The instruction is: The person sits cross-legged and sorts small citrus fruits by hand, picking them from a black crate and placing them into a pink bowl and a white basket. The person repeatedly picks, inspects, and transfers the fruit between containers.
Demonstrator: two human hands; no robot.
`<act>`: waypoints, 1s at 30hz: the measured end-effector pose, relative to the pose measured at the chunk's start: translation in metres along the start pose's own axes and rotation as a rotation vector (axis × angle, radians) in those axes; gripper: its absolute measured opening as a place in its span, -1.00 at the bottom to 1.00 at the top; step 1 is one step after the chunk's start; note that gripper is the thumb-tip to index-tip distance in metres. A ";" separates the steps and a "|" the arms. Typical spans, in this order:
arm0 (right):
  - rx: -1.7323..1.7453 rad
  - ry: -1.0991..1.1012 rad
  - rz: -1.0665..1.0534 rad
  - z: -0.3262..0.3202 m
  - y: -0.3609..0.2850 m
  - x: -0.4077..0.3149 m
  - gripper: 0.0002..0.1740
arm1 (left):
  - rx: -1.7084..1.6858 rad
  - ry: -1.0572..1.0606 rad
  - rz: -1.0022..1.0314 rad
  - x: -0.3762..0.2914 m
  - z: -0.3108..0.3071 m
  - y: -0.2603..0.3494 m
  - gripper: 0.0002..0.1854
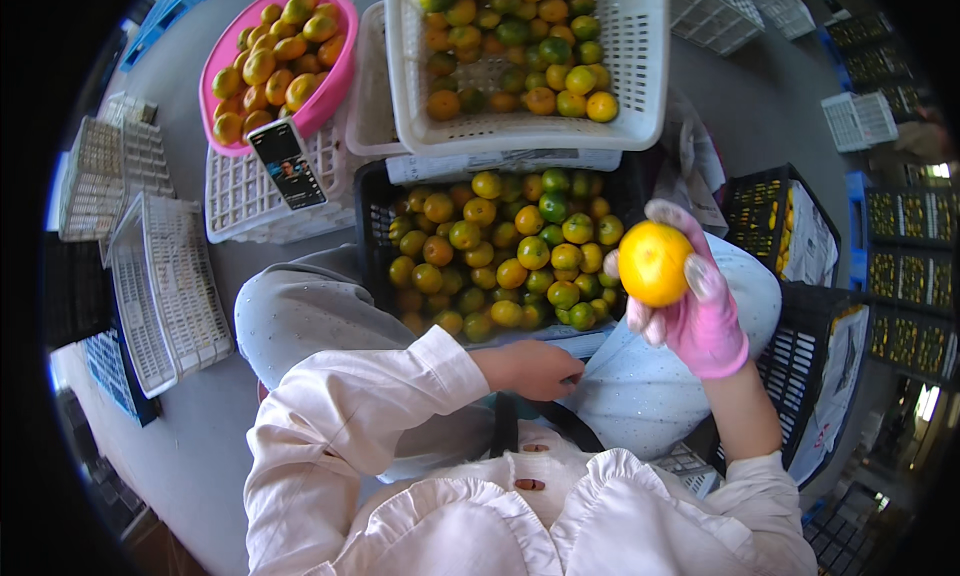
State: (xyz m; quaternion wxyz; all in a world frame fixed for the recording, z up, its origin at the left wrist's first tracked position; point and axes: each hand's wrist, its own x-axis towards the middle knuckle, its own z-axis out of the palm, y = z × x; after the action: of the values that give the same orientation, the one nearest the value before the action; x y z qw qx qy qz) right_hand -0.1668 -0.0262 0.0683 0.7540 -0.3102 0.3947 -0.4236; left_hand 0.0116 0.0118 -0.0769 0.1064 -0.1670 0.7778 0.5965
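Note:
A yellow-orange citrus fruit (655, 264) is held up in my right hand (701, 313), which wears a pink glove with whitish fingertips. The fruit is above my knee, beside the black crate's right side. My bare left hand (534, 369) is at my lap with its fingers curled in, and nothing shows in it. Directly in front of me, a black plastic crate (373, 201) holds many green to orange citrus fruits (512, 273). Behind and above it, a tilted white plastic basket (645, 65) carries more mixed green and orange citrus, with newspaper (502, 165) under its front edge.
A pink basin (337, 88) of orange citrus stands on upturned white crates (240, 193) at left, with a smartphone (287, 163) leaning against it. White crates (169, 298) stand farther left. Newspaper-lined black crates (814, 366) flank my right side; stacked fruit crates (911, 276) stand beyond.

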 end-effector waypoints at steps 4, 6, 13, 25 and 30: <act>0.233 0.459 -0.223 -0.041 0.010 -0.128 -0.45 | 0.058 -0.070 0.038 0.006 -0.018 -0.004 -0.71; 0.370 0.779 -0.396 -0.074 0.035 -0.202 -0.52 | 0.060 -0.087 0.082 0.011 -0.022 -0.004 -0.70; 0.973 1.636 -0.785 -0.110 0.247 -0.462 -0.59 | 0.038 -0.166 -0.007 0.025 -0.021 -0.004 -0.69; -0.377 1.489 -0.856 -0.145 0.096 -0.245 -0.43 | 0.045 0.121 0.098 -0.003 -0.016 -0.006 -0.73; -0.780 0.580 -0.687 -0.068 -0.010 -0.027 -0.45 | 0.026 0.212 0.097 -0.018 -0.010 -0.001 -0.76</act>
State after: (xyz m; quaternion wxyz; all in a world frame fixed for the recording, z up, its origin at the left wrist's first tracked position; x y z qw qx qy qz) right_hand -0.2386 -0.0157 0.0517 0.2655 -0.5458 0.5882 -0.5345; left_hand 0.0291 0.0040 -0.0681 -0.0034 -0.1901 0.7996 0.5696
